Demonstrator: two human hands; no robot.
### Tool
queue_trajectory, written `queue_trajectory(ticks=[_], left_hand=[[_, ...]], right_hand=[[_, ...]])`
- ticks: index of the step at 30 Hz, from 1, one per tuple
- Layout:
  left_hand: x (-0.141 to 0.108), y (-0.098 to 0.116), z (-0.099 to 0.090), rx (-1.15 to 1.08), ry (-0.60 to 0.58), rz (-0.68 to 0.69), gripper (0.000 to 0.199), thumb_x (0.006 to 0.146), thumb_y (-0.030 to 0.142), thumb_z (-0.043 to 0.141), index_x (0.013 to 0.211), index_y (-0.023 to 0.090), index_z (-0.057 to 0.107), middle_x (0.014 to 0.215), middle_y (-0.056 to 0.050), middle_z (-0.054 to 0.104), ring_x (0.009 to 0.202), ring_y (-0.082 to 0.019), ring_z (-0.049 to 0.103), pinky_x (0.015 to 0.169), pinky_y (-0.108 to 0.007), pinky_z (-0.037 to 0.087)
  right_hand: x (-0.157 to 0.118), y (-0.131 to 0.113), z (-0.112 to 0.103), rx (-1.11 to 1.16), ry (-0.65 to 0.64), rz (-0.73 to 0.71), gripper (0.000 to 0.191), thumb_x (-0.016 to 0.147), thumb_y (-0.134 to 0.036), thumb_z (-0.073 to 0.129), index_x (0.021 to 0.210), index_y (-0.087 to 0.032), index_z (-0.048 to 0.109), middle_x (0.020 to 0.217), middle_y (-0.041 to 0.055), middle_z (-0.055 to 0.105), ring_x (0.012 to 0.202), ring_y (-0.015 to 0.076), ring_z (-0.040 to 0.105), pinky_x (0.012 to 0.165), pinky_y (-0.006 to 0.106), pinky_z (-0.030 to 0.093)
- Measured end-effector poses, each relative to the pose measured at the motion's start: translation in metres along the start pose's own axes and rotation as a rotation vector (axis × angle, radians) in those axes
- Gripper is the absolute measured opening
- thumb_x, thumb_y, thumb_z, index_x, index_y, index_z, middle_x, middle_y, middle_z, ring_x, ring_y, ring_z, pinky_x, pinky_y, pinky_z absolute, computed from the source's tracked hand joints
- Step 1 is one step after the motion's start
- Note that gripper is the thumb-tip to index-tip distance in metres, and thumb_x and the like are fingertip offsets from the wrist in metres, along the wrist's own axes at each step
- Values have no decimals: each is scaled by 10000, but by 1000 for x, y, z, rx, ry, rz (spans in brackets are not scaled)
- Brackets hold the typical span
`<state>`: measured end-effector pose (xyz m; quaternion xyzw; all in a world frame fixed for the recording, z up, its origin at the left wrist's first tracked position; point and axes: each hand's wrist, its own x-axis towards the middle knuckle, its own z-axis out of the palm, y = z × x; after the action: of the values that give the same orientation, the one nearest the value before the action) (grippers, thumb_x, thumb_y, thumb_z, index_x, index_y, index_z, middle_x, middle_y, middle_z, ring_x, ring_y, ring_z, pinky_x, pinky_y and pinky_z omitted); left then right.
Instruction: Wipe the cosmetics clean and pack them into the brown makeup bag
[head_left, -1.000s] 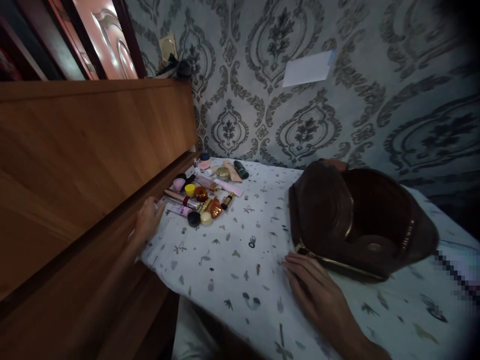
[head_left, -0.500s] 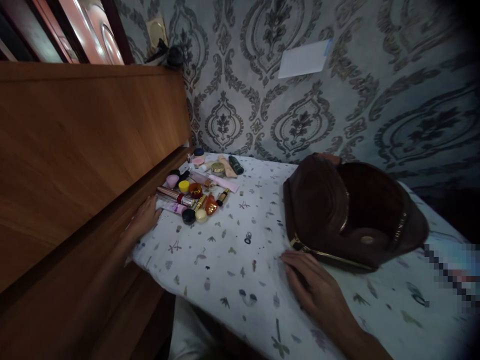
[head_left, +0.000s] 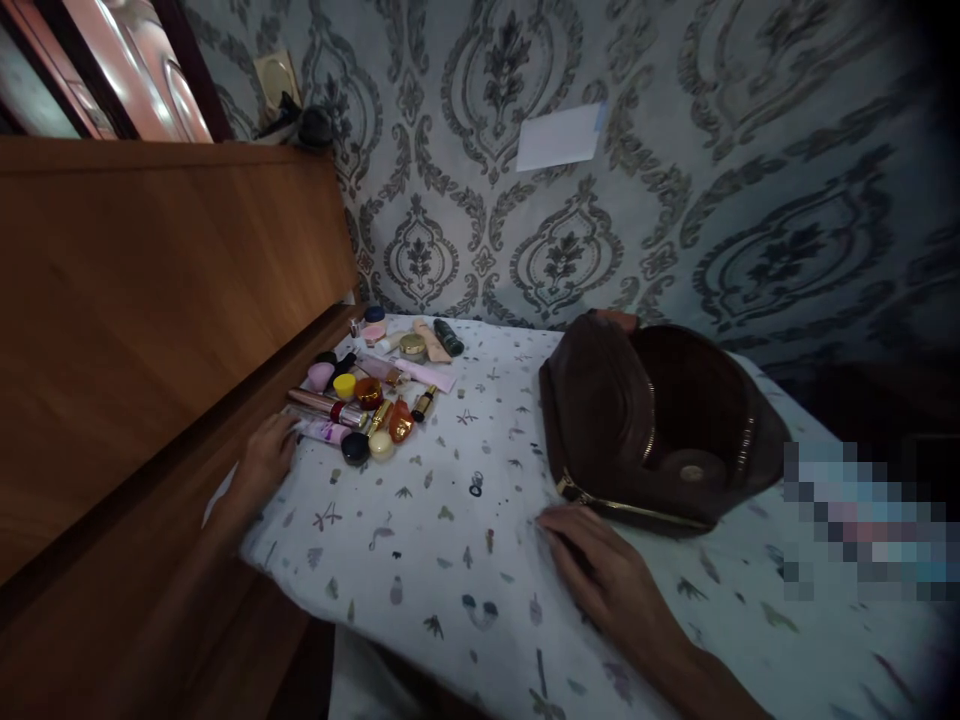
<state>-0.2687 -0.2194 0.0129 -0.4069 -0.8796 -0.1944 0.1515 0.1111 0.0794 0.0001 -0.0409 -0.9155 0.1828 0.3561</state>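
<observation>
My left hand [head_left: 262,458] is at the left edge of the white patterned tablecloth [head_left: 435,520], its fingers curled in on the cloth beside a purple-and-white tube [head_left: 321,431]. A flap of the cloth stands out behind my wrist. Next to it lie cosmetics: a rose-gold tube [head_left: 319,403], a black-lidded jar [head_left: 355,448], a cream-coloured jar [head_left: 382,445] and an orange bottle [head_left: 401,420]. My right hand [head_left: 600,560] rests on the cloth, fingers loosely bent, thumb apart, nothing visible in it. Just beyond its fingertips stands an unzipped dark brown bag [head_left: 600,410].
A wooden panel [head_left: 165,270] borders the table on the left. Behind is a patterned wall [head_left: 480,230] with a white paper [head_left: 559,138]. More tubes and jars, including a dark green tube [head_left: 448,337], lie towards the wall. A pixelated patch covers something at the right.
The view has shifted slightly to the right. A white cloth flap now shows behind my left wrist. My right hand stays by the bag, and the cosmetics lie as before.
</observation>
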Motion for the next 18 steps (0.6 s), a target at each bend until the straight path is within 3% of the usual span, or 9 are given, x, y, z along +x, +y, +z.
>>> queue_trajectory(ticks=[5, 9, 12, 18], left_hand=[[2, 9, -9, 82, -196, 5, 448, 919, 431, 411, 1244, 171, 579, 1270, -129, 659, 1182, -308, 592, 1018, -478, 445], [8, 28, -28, 185, -108, 10, 435, 953, 462, 395, 1229, 189, 592, 1280, -115, 663, 1178, -314, 596, 997, -482, 434], [18, 46, -38, 224, -35, 44, 374, 969, 412, 378, 1104, 192, 648, 1096, -101, 722, 1026, -288, 656, 916, -423, 474], [46, 83, -26, 143, -11, 124, 317, 969, 348, 401, 1000, 195, 677, 1017, -84, 730, 957, -248, 660, 813, -341, 491]], right_hand=[[-1, 0, 1, 44, -19, 43, 178, 944, -181, 507, 1049, -194, 650, 966, 83, 729, 884, 210, 699, 774, 353, 600], [0, -1, -1, 92, -74, 105, 188, 944, -200, 496, 1021, -199, 667, 971, 86, 732, 902, 221, 695, 800, 369, 592], [8, -2, -2, 133, -144, 159, 217, 943, -219, 475, 993, -198, 684, 966, 91, 734, 901, 225, 695, 812, 381, 586], [41, -11, 13, 246, -254, 277, 252, 918, -244, 470, 976, -182, 708, 944, 92, 730, 860, 221, 689, 767, 362, 561]])
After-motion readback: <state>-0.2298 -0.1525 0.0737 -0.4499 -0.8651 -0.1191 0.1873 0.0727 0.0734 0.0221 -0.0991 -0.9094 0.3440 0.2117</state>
